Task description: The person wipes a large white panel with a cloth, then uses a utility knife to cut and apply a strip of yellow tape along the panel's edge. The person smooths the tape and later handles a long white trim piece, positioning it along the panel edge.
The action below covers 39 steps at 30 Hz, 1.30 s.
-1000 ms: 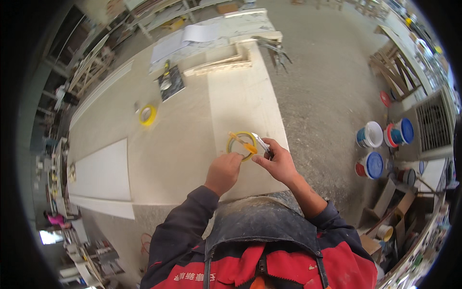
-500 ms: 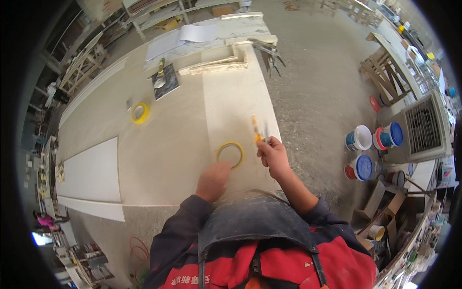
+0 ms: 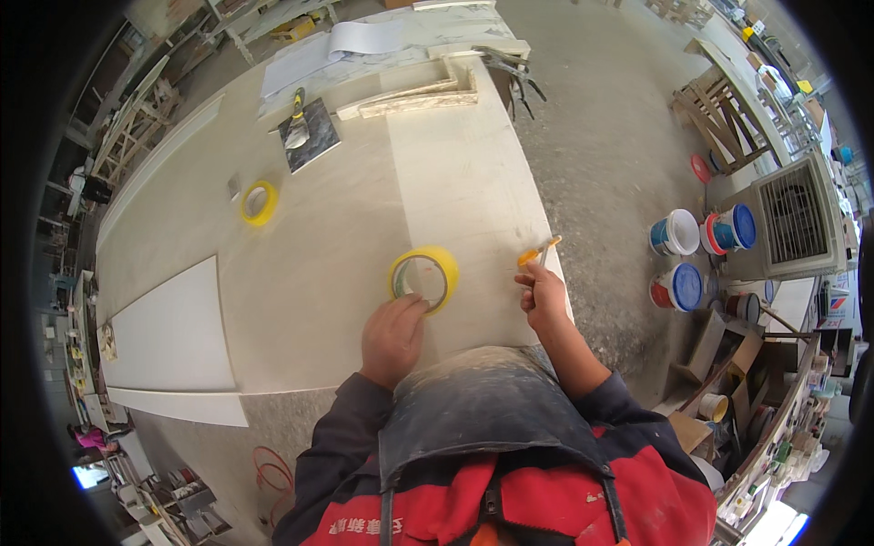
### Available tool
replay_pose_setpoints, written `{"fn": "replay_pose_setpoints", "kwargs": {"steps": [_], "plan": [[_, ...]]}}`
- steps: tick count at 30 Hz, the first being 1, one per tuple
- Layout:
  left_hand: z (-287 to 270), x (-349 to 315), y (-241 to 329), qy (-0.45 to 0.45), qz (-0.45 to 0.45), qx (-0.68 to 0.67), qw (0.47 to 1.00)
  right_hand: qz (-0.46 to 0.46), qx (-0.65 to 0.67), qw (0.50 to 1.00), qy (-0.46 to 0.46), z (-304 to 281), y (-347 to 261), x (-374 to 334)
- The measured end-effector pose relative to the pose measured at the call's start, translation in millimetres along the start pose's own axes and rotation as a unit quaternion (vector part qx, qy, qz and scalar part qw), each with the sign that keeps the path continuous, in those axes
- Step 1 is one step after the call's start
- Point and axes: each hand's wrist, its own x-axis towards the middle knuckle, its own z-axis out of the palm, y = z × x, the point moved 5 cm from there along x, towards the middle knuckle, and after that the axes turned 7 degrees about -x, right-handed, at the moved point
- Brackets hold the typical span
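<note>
Head view: left hand pinches tape just ahead; right hand pinches orange tool; second roll lies forward-left.

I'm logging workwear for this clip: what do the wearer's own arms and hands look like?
The left hand and right hand are bare, with no gloves visible. The dark navy-grey fabric left sleeve ends near the wrist; the matching right sleeve ends higher up. They belong to a jacket with bright red panels.
</note>
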Motion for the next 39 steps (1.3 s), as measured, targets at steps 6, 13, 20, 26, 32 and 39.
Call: {"fn": "replay_pose_setpoints", "kwargs": {"steps": [6, 13, 20, 26, 32, 39], "plan": [[-23.1, 5.4, -2.1, 0.043, 0.027, -0.019, 0.999, -0.100, -0.027, 0.984, -0.145, 28.9, -15.7, -51.9], [-21.3, 29.4, 4.3, 0.056, 0.110, -0.045, 0.991, -0.151, -0.022, 0.908, -0.391, 98.4, -66.9, -144.5], [-22.6, 55.1, 3.3, 0.044, 0.083, -0.132, 0.987, -0.174, -0.034, 0.922, -0.345, 85.8, -106.4, -145.0], [-41.5, 115.4, 6.4, -0.144, -0.037, -0.345, 0.927, -0.200, -0.203, 0.888, -0.361, 72.2, -131.2, -170.3], [-25.1, 107.7, -12.4, -0.234, -0.226, -0.550, 0.769, -0.216, -0.190, 0.881, -0.377, 76.2, -131.5, -179.3], [-6.0, 92.4, -17.0, -0.040, -0.232, -0.742, 0.627, -0.241, 0.005, 0.881, -0.406, 68.2, -112.8, -169.7]]}}
